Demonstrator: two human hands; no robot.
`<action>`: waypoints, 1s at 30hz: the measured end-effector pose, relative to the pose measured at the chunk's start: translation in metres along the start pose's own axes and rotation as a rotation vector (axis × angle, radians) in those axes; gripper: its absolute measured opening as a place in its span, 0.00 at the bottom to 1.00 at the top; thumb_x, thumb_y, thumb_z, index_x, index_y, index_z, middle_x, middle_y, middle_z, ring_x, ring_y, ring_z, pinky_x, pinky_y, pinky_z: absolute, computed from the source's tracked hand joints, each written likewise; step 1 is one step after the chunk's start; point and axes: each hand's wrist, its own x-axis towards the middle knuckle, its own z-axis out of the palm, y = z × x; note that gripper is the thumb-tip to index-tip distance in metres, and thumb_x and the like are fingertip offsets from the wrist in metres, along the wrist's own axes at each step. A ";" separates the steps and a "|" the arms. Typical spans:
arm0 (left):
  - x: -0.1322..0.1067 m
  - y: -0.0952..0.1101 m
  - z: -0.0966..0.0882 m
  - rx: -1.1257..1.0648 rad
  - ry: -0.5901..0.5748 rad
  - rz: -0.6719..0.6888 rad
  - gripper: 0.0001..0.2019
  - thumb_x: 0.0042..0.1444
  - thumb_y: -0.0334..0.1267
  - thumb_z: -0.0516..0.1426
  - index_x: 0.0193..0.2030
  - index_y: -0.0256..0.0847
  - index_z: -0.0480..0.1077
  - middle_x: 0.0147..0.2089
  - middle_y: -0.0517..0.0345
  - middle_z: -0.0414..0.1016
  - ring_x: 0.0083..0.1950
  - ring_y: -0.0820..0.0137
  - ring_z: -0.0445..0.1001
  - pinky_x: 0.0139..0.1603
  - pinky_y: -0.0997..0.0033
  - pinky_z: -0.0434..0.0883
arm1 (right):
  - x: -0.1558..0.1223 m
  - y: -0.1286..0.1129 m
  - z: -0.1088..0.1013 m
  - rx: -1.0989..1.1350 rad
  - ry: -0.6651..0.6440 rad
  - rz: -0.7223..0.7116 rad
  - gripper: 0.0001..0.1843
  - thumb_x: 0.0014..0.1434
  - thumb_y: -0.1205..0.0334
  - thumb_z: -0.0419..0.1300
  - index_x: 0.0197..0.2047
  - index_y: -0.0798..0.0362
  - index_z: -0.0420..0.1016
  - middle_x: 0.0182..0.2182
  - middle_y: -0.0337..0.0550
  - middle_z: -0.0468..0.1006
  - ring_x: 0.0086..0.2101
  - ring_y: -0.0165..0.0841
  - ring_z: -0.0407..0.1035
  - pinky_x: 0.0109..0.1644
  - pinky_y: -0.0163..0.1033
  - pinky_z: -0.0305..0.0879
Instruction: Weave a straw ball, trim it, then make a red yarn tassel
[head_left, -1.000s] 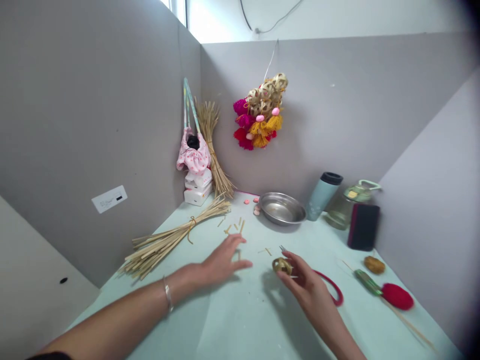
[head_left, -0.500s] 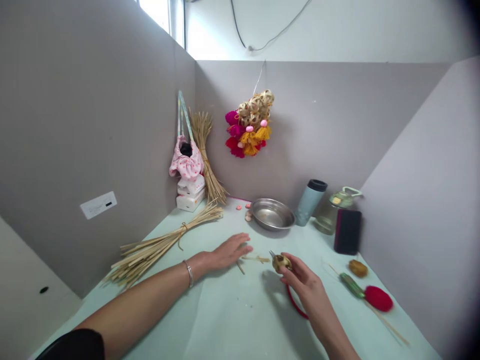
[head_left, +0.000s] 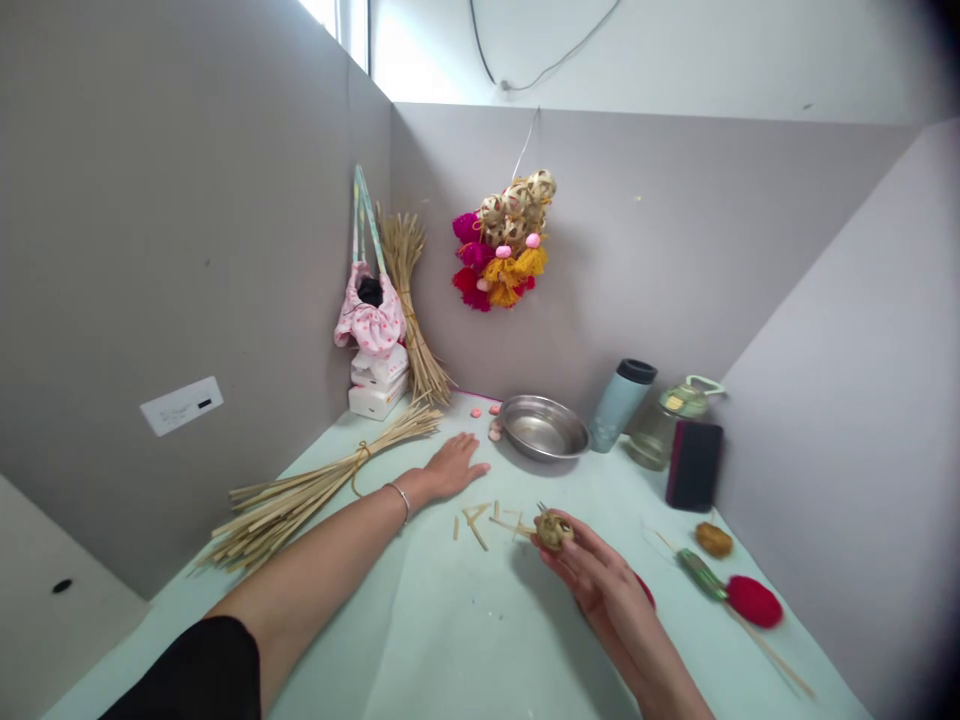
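Note:
My left hand (head_left: 454,467) lies palm down on the table, fingers stretched out and empty, between the straw bundle and the metal bowl. Short straw scraps (head_left: 474,527) are on the table in front of it. My right hand (head_left: 607,580) holds a small woven straw ball (head_left: 555,531) between thumb and fingers. A loose straw end (head_left: 511,526) reaches left from the ball. Metal tips (head_left: 541,507) show just behind the ball, and a piece of red (head_left: 646,591) shows beyond the hand; most of that tool is hidden, so I cannot tell its kind.
A tied straw bundle (head_left: 315,495) lies left. At the back are a metal bowl (head_left: 544,430), tumbler (head_left: 621,405), jug (head_left: 654,440) and phone (head_left: 694,466). Yarn in red (head_left: 754,600), green (head_left: 701,574) and mustard (head_left: 713,539) lies right. Woven balls with tassels (head_left: 510,240) hang behind.
My left hand has moved away from me and slightly left, uncovering the straw scraps. My right hand has turned, with the woven ball still in it and slightly lower.

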 end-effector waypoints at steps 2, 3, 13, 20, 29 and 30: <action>-0.013 0.013 0.004 -0.049 -0.084 0.103 0.34 0.65 0.54 0.47 0.71 0.34 0.51 0.75 0.43 0.46 0.76 0.58 0.41 0.74 0.57 0.41 | 0.004 0.005 -0.004 -0.039 0.051 -0.016 0.29 0.53 0.46 0.67 0.53 0.54 0.75 0.49 0.53 0.81 0.50 0.47 0.76 0.56 0.51 0.71; -0.023 0.021 0.005 -0.076 -0.118 0.151 0.34 0.64 0.56 0.47 0.71 0.36 0.52 0.75 0.45 0.46 0.76 0.59 0.42 0.74 0.58 0.42 | 0.007 0.007 -0.006 -0.071 0.083 -0.031 0.29 0.53 0.46 0.67 0.53 0.54 0.74 0.48 0.53 0.82 0.49 0.47 0.76 0.55 0.51 0.71; -0.109 0.059 -0.003 -0.251 -0.289 0.362 0.32 0.64 0.59 0.46 0.67 0.42 0.60 0.71 0.51 0.59 0.72 0.62 0.56 0.71 0.65 0.53 | 0.031 0.019 -0.048 -0.640 0.394 -0.285 0.28 0.47 0.49 0.64 0.51 0.50 0.73 0.51 0.51 0.74 0.44 0.47 0.73 0.53 0.55 0.67; -0.046 0.050 0.005 -0.139 -0.275 0.264 0.38 0.64 0.61 0.43 0.71 0.33 0.51 0.75 0.39 0.45 0.76 0.54 0.40 0.74 0.51 0.43 | 0.038 0.019 -0.068 -0.848 0.445 -0.275 0.31 0.53 0.45 0.52 0.55 0.57 0.68 0.50 0.59 0.75 0.44 0.47 0.75 0.49 0.51 0.70; -0.105 0.094 0.029 -0.149 -0.446 0.599 0.34 0.61 0.61 0.50 0.67 0.41 0.60 0.70 0.48 0.60 0.74 0.55 0.51 0.71 0.56 0.53 | 0.013 0.001 -0.073 -1.182 0.128 -0.181 0.09 0.48 0.55 0.62 0.34 0.47 0.76 0.32 0.43 0.78 0.34 0.44 0.73 0.36 0.43 0.62; -0.112 0.094 0.024 -0.163 -0.489 0.639 0.33 0.62 0.60 0.50 0.67 0.42 0.60 0.69 0.49 0.62 0.73 0.56 0.53 0.70 0.59 0.56 | 0.011 0.002 -0.072 -1.206 0.101 -0.178 0.10 0.46 0.59 0.62 0.35 0.47 0.77 0.33 0.44 0.77 0.36 0.45 0.72 0.36 0.43 0.61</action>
